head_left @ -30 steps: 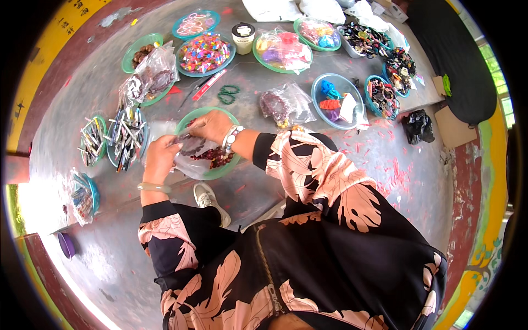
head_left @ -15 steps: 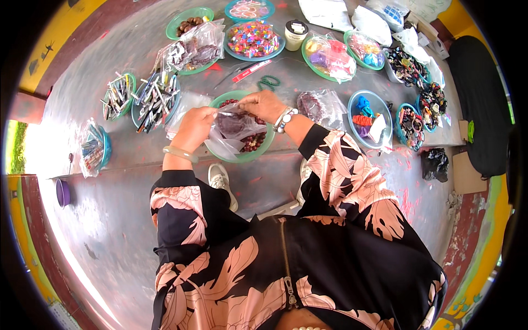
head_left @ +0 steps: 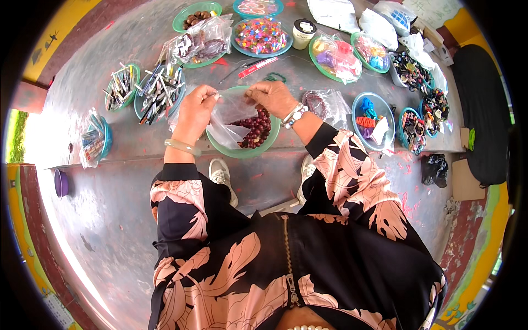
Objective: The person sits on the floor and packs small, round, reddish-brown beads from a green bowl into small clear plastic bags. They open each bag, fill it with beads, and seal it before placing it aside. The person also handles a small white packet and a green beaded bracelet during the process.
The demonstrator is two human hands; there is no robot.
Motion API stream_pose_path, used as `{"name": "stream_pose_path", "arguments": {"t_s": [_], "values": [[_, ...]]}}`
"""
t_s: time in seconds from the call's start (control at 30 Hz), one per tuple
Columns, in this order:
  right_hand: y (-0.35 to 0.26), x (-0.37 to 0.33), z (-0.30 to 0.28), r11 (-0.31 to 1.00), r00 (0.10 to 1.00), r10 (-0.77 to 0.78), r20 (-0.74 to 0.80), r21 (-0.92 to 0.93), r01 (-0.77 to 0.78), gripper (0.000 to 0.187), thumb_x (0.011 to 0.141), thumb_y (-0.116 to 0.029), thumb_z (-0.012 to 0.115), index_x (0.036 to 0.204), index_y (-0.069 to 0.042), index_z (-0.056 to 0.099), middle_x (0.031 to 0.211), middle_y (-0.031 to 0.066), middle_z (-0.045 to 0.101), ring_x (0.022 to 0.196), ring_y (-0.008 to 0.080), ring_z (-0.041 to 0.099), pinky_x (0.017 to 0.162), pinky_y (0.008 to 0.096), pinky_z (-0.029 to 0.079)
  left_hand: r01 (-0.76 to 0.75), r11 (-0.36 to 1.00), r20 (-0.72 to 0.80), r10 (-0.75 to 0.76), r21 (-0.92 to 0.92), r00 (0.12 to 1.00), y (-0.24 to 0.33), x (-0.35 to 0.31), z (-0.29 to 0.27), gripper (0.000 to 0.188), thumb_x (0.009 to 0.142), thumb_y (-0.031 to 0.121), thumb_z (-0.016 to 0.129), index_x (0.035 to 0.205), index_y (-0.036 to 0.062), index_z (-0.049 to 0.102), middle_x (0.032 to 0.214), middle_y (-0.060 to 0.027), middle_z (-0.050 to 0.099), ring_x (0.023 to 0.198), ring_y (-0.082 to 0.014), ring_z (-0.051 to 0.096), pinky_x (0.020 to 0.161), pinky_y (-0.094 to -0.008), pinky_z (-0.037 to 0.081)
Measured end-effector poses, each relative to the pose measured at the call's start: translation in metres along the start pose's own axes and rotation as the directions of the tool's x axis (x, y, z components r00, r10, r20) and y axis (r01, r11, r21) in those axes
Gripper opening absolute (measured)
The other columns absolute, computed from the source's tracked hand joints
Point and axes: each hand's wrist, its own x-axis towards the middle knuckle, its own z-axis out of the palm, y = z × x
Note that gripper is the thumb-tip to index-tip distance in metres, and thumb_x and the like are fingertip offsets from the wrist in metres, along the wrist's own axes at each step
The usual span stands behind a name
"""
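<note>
My left hand (head_left: pixel 193 113) pinches one upper edge of a clear plastic bag (head_left: pixel 224 116). Closed on the bag's other upper edge is my right hand (head_left: pixel 274 99), so the bag hangs spread between both. It hangs over the left side of a pale green bowl (head_left: pixel 221 147). Dark red bead strings (head_left: pixel 256 130) lie in that bowl, partly covered by the plastic. Another clear bag with dark red beads (head_left: pixel 324 104) rests on the ledge to the right of my right hand. A green bead string (head_left: pixel 276 77) lies beyond the bowl.
Left of my hands stand bowls of pens (head_left: pixel 159 93). Farther off are a plate of colourful small pieces (head_left: pixel 262 36), a lidded cup (head_left: pixel 303 34) and a red-and-white packet (head_left: pixel 257 67). To the right sit a bowl of coloured fabric pieces (head_left: pixel 357 99) and baskets of hair ties (head_left: pixel 412 132).
My hands have lifted slightly and spread the bag more upright. The dark mass seen in or through it earlier no longer shows there, and more red beads are visible in the bowl.
</note>
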Motion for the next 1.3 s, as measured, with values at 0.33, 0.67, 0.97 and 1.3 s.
{"name": "stream_pose_path", "arguments": {"t_s": [0.33, 0.67, 0.97, 1.3], "values": [[-0.020, -0.002, -0.017, 0.978, 0.993, 0.048, -0.105, 0.208, -0.025, 0.020, 0.084, -0.019, 0.061, 0.090, 0.000, 0.065, 0.082, 0.0067, 0.066, 0.075, 0.0148, 0.064, 0.058, 0.0254, 0.050, -0.127, 0.991, 0.091, 0.130, -0.047, 0.987, 0.005, -0.005, -0.006, 0.017, 0.088, 0.016, 0.051, 0.084, 0.0024, 0.059, 0.075, -0.0008, 0.063, 0.060, -0.0038, 0.047, 0.052, -0.0213, 0.039], [-0.016, 0.000, -0.016, 0.934, 0.979, 0.008, -0.203, 0.350, 0.065, 0.019, 0.087, -0.011, 0.054, 0.096, 0.004, 0.061, 0.083, 0.0100, 0.065, 0.073, 0.0173, 0.064, 0.066, 0.0282, 0.053, 0.061, 0.776, 0.006, -0.073, -0.628, 0.997, 0.014, -0.007, -0.012, 0.036, 0.092, 0.033, 0.043, 0.101, 0.0008, 0.056, 0.090, -0.0124, 0.064, 0.071, -0.0129, 0.059, 0.059, -0.0249, 0.046], [-0.021, -0.008, -0.004, 0.983, 0.994, -0.074, -0.077, 0.164, 0.086, 0.021, 0.089, -0.016, 0.053, 0.098, 0.002, 0.062, 0.081, 0.0024, 0.063, 0.071, 0.0078, 0.057, 0.065, 0.0240, 0.049, -0.030, 0.577, -0.009, 0.040, -0.816, 0.999, 0.005, -0.001, -0.011, 0.040, 0.093, 0.031, 0.040, 0.109, -0.0044, 0.050, 0.105, -0.0200, 0.058, 0.080, -0.0201, 0.059, 0.065, -0.0286, 0.048], [-0.013, -0.007, -0.002, 0.790, 0.997, 0.040, -0.070, 0.613, 0.011, 0.025, 0.090, -0.021, 0.051, 0.099, 0.000, 0.060, 0.086, 0.0069, 0.063, 0.078, 0.0145, 0.060, 0.071, 0.0279, 0.051, -0.010, 0.430, 0.028, 0.082, -0.903, 0.996, -0.002, 0.003, -0.010, 0.041, 0.093, 0.031, 0.038, 0.108, -0.0048, 0.051, 0.098, -0.0194, 0.059, 0.082, -0.0223, 0.060, 0.071, -0.0329, 0.048]]}}
